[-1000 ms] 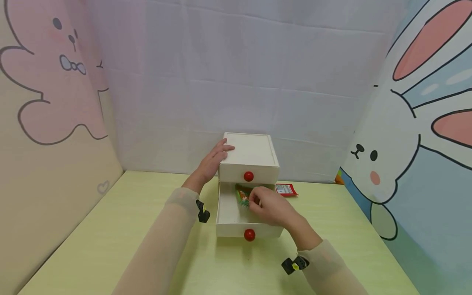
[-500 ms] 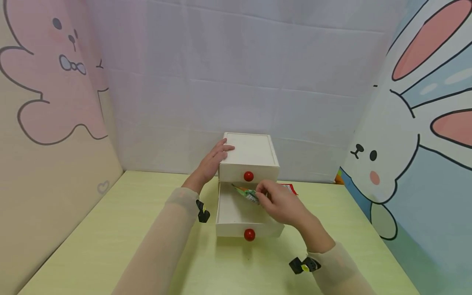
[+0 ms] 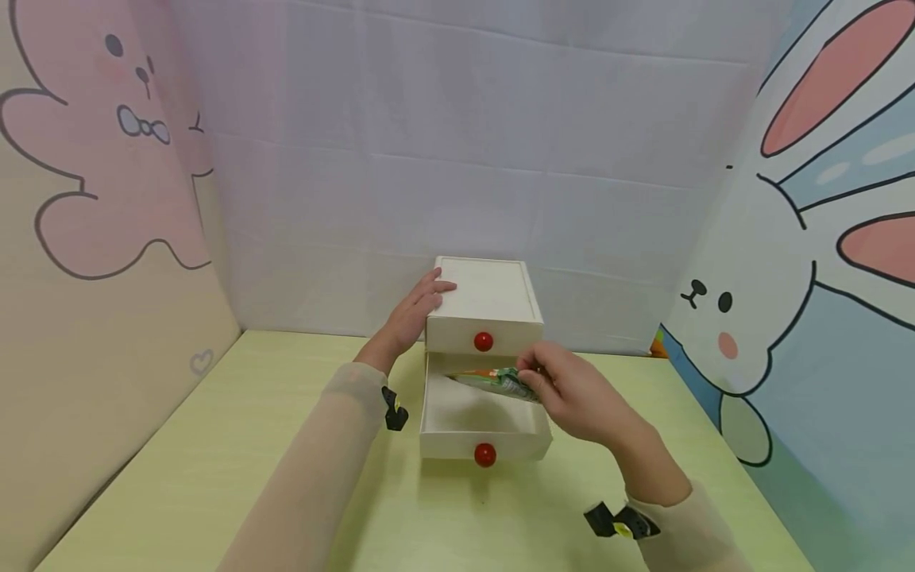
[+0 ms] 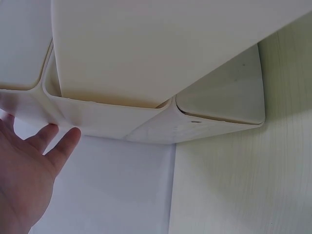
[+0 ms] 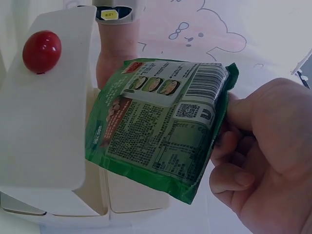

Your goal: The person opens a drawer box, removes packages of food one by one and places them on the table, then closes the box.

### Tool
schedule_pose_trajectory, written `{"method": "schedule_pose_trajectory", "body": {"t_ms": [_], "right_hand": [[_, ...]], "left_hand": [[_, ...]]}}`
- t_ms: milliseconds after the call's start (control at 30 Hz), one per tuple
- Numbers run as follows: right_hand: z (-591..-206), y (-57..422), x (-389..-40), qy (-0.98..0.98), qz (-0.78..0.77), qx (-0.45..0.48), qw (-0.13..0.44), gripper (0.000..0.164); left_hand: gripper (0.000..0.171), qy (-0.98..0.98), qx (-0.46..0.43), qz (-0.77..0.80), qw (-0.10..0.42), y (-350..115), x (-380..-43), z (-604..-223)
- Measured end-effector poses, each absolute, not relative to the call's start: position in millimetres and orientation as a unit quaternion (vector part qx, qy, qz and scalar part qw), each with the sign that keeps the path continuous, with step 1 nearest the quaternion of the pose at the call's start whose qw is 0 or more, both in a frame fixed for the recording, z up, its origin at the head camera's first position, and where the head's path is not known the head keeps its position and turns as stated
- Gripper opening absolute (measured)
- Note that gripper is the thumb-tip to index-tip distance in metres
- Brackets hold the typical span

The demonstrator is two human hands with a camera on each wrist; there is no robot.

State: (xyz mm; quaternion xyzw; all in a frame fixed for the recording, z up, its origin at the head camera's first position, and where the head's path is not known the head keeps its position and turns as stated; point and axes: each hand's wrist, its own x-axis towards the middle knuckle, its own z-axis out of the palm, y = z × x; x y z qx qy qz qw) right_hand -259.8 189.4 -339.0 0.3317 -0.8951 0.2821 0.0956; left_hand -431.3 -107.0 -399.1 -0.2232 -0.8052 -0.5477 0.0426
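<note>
1. L hand [image 3: 409,318], ctr of head view: arm comes up from lower L, fingers straight & apart, laid on L side/top edge of cabinet [image 3: 489,287]; holds nothing visible.
2. R hand [image 3: 581,399], R of ctr: arm comes in from lower R, wrist bent so hand points to upper L; thumb & fingers pinch one edge of packet [image 3: 495,382].
3. Packet: ctr of head view, over lower drawer [image 3: 446,446], slanting; big in mid-frame of R wrist view, printed side to cam. Can't tell if far end touches drawer.
4. Count: 2 hands, 1 packet (green), 1 cabinet (white), 2 drawer fronts in head view, i.e. upper drawer [image 3: 450,337] flush & lower one sticking out, each w/ 1 red knob [image 3: 484,342]; 2 sleeves [image 3: 314,461]; 2 black wrist units [image 3: 395,409].
5. Hidden: R fingertips partly behind packet edge; in R wrist view L hand mostly behind packet, only its wrist clear at upper ctr.
6. Cut off: L hand by L edge of L wrist view; R hand by R edge of R wrist view; both sleeves by bottom of head view.
7. Hard to make out: packet's small print; tiny orange-ish bit, far R by wall [image 3: 743,349], too small to ID.
</note>
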Motion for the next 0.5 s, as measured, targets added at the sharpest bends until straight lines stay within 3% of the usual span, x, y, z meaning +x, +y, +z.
{"method": "schedule_pose_trajectory", "body": {"t_ms": [267, 500], "right_hand": [[-322, 216, -249, -0.85, 0.308, 0.391, 0.17, 0.015], [-313, 246, -246, -0.832, 0.328, 0.39, 0.22, 0.023]], "left_hand": [[0.054, -0.806, -0.221, -0.547, 0.044, -106, -432, -400], [0.054, -0.809, -0.222, -0.543, 0.044, -106, -434, -402]]}}
